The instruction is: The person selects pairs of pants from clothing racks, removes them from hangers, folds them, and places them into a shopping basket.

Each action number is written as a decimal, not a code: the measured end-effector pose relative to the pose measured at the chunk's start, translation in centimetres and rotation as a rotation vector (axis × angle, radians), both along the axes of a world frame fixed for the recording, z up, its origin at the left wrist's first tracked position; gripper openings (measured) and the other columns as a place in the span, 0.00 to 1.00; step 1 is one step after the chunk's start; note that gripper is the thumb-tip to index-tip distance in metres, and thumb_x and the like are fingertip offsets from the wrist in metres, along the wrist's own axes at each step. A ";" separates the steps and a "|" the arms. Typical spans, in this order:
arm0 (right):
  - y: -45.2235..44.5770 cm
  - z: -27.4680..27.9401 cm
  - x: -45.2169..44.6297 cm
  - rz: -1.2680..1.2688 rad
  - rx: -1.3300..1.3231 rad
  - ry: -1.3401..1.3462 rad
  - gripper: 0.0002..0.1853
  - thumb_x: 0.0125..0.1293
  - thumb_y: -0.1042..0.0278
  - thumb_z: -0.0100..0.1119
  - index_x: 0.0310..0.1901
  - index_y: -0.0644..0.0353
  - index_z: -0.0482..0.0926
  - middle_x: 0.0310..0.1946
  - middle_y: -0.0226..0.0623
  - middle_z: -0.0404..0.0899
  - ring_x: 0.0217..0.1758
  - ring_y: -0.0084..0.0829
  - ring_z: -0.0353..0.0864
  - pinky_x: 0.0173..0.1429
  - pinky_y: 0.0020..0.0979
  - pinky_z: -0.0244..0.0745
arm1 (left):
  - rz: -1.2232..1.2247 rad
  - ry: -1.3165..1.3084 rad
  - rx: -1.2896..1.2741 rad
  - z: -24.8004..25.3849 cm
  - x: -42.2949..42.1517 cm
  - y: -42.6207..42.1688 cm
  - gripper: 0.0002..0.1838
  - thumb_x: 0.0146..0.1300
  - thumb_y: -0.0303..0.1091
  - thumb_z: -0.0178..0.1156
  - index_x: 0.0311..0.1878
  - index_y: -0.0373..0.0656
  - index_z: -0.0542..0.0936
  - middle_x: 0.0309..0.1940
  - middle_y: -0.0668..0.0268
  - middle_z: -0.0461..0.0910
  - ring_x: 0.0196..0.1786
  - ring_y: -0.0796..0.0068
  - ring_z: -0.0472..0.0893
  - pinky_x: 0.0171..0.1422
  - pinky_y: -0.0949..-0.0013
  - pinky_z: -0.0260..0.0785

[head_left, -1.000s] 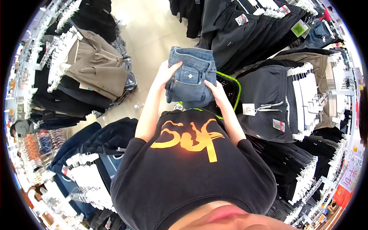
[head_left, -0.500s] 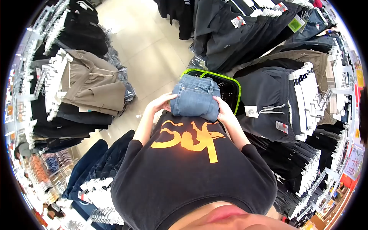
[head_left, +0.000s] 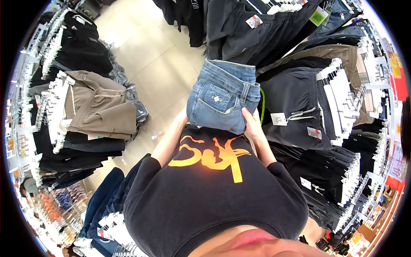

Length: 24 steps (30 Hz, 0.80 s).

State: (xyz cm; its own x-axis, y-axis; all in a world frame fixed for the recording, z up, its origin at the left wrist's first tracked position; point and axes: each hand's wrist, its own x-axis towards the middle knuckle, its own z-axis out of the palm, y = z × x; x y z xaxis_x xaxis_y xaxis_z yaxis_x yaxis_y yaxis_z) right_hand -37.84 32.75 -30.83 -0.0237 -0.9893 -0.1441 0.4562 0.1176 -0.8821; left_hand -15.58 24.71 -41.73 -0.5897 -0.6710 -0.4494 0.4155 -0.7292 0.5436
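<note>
Folded blue jeans (head_left: 222, 100) are held up in front of my chest, the waistband at the top and a pocket with a small pale emblem facing me. My right hand (head_left: 252, 122) grips their right side, thumb on the front near the pocket. At the lower left edge of the jeans is my left hand (head_left: 184, 115), its fingers mostly hidden behind the denim. A green-rimmed black basket (head_left: 263, 105) shows only as a strip of rim behind the jeans on the right.
Dark trousers (head_left: 295, 103) with white hangers and tags hang close on the right. Brown trousers (head_left: 100, 105) and black clothes hang on the left. Dark blue jeans (head_left: 102, 201) hang at the lower left. Pale tiled floor (head_left: 158, 64) runs between the racks.
The jeans were lowered over the basket, then raised again with the emblem pocket showing. They now cover most of the basket. The racks have shifted in view.
</note>
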 end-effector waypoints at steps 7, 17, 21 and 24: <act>3.2 -0.8 -1.2 0.248 -0.061 0.069 0.24 0.63 0.70 0.50 0.60 0.61 0.60 0.57 0.32 0.64 0.59 0.26 0.62 0.63 0.31 0.54 | 0.244 -0.024 -0.181 3.9 -0.3 0.6 0.09 0.63 0.32 0.47 0.43 0.40 0.73 0.32 0.69 0.76 0.33 0.79 0.76 0.38 0.75 0.73; 3.2 -2.5 0.7 -0.094 0.085 -0.157 0.22 0.65 0.73 0.47 0.60 0.59 0.59 0.57 0.33 0.64 0.59 0.29 0.63 0.62 0.32 0.58 | 0.077 0.301 -0.033 1.7 -1.3 6.6 0.22 0.63 0.42 0.47 0.55 0.38 0.67 0.47 0.61 0.73 0.48 0.69 0.74 0.52 0.63 0.68; 3.7 -2.7 1.3 -0.065 0.157 -0.201 0.22 0.64 0.71 0.48 0.60 0.58 0.59 0.57 0.34 0.64 0.59 0.29 0.64 0.62 0.32 0.59 | 0.087 0.279 -0.170 1.6 -2.2 8.8 0.24 0.63 0.44 0.47 0.57 0.38 0.65 0.49 0.60 0.72 0.50 0.68 0.73 0.54 0.62 0.66; 4.0 -3.4 1.4 -0.059 0.183 -0.113 0.23 0.63 0.71 0.49 0.60 0.58 0.60 0.56 0.33 0.65 0.58 0.29 0.64 0.61 0.32 0.60 | 0.067 0.259 -0.281 1.4 0.0 9.9 0.26 0.62 0.45 0.46 0.58 0.37 0.64 0.51 0.59 0.71 0.52 0.68 0.72 0.56 0.62 0.64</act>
State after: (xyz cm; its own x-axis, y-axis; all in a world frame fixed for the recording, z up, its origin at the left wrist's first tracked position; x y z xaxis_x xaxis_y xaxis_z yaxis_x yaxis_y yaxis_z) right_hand -36.46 36.77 -34.23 -0.0542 -0.9439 -0.3258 0.5613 0.2411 -0.7917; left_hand -15.53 34.61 -40.29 -0.6103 -0.7876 -0.0845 0.6071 -0.5336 0.5888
